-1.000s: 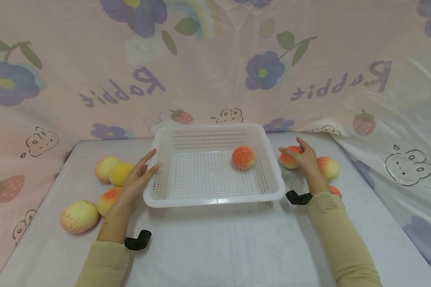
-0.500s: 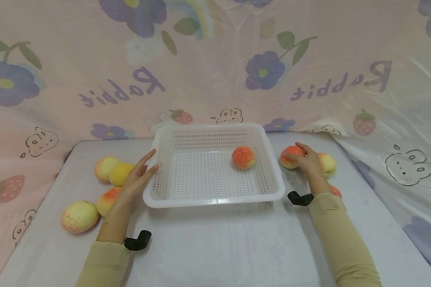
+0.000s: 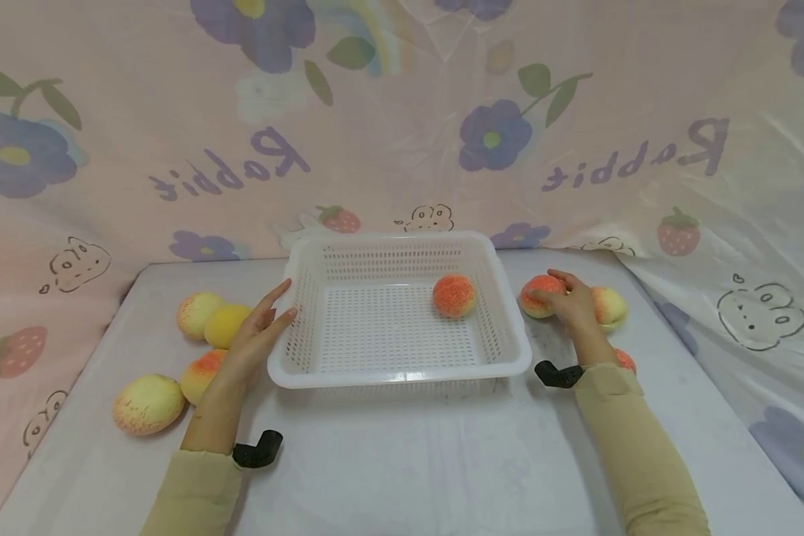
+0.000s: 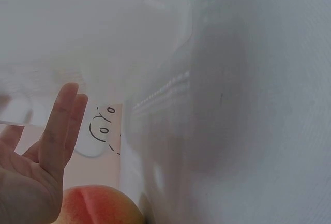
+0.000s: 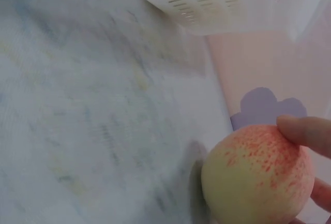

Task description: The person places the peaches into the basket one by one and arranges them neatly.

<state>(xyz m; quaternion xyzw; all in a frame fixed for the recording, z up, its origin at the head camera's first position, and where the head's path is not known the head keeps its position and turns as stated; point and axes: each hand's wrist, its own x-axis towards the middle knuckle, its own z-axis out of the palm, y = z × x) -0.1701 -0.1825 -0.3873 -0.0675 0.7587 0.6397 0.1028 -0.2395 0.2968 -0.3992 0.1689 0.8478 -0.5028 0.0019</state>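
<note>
A white perforated plastic basket (image 3: 402, 376) stands mid-table with one red-orange peach (image 3: 454, 295) inside, toward its right. My left hand (image 3: 244, 350) rests against the basket's left rim, fingers straight; in the left wrist view those fingers (image 4: 61, 125) lie along the white wall. To the right of the basket, my right hand (image 3: 576, 309) holds a red and yellow peach (image 3: 541, 295) between thumb and fingers. The right wrist view shows that peach (image 5: 256, 177) close over the table, thumb on its top and fingertips at its side.
Left of the basket lie a yellow fruit (image 3: 226, 325) and several peaches, among them a large pale one (image 3: 149, 404). A pale peach (image 3: 608, 307) and a red one (image 3: 626, 360) lie beside my right arm. A printed curtain (image 3: 388, 149) hangs behind the table.
My right hand has closed its thumb and fingers round the peach, which has turned a little. The pale peach beside it has shifted slightly. My left hand stays put.
</note>
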